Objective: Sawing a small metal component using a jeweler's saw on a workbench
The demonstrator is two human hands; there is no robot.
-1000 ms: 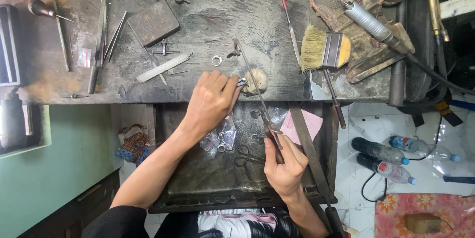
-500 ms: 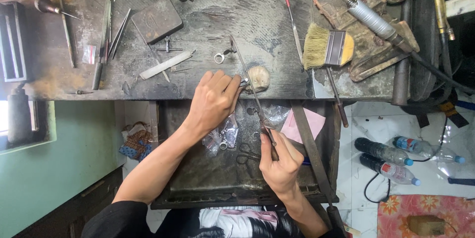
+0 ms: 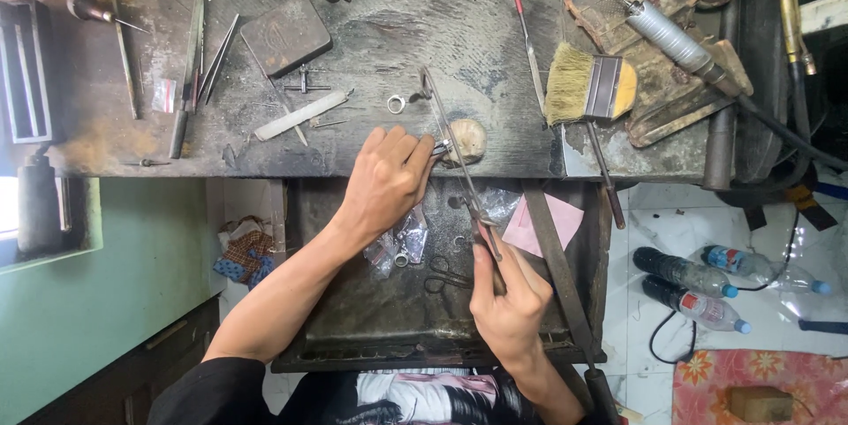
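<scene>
My left hand point(image 3: 386, 179) rests at the front edge of the dark workbench point(image 3: 380, 27) and pinches a small metal piece against a rounded wooden peg point(image 3: 467, 140). My right hand point(image 3: 506, 297) grips the handle of a thin jeweller's saw point(image 3: 452, 153), whose frame runs up and left past the peg to the small piece. A small metal ring point(image 3: 396, 104) lies on the bench just above my left hand.
An open drawer point(image 3: 353, 319) below the bench holds scissors point(image 3: 446, 277), small plastic bags point(image 3: 399, 241), pink paper point(image 3: 541, 222) and a long file point(image 3: 558, 270). A brush point(image 3: 590, 87), dark block point(image 3: 286, 34), files and pliers lie on the bench. Plastic bottles point(image 3: 698, 275) lie on the floor at right.
My right hand with the saw has shifted slightly, moving the saw frame along the piece. My left hand has stayed at the peg.
</scene>
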